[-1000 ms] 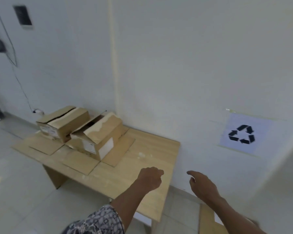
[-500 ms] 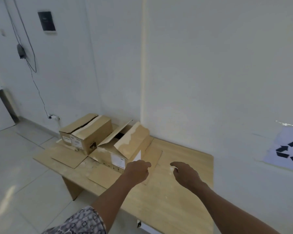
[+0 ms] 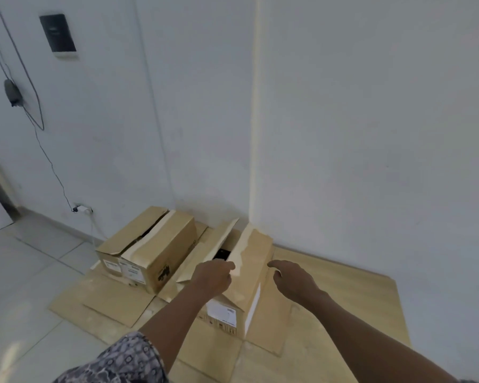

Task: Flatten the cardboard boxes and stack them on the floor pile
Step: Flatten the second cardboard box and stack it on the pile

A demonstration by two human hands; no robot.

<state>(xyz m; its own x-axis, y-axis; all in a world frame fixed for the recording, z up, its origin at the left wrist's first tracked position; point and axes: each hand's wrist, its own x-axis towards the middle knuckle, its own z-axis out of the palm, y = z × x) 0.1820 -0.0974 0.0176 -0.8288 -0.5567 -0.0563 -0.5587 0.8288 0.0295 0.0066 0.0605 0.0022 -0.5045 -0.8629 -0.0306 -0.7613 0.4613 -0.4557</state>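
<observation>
The fingers [image 3: 225, 269] of the left hand [image 3: 215, 276] are curled at the torn edge of a top flap of the nearer brown rectangular cardboard box [image 3: 249, 288]; whether that flap is pinched cannot be told. The fingers [image 3: 275, 264] of the right hand [image 3: 295, 277] are held apart and loosely straight just over the box's right top edge, with nothing gripped.

The box stands unflattened on loose flat cardboard sheets [image 3: 116, 302] laid over the pale wooden tabletop [image 3: 357, 294]. Another brown cardboard box [image 3: 155, 252] stands just beside it to the left. No floor pile is in view.

The step in hand is judged to be the opening of the top flaps. Both should be folded fully outward, then opposite corners pressed so that the walls collapse along their creases.

White labels [image 3: 223, 313] are carried on the near ends of the 2 boxes, and a dark print is seen on the farther one, but no writing can be read.
</observation>
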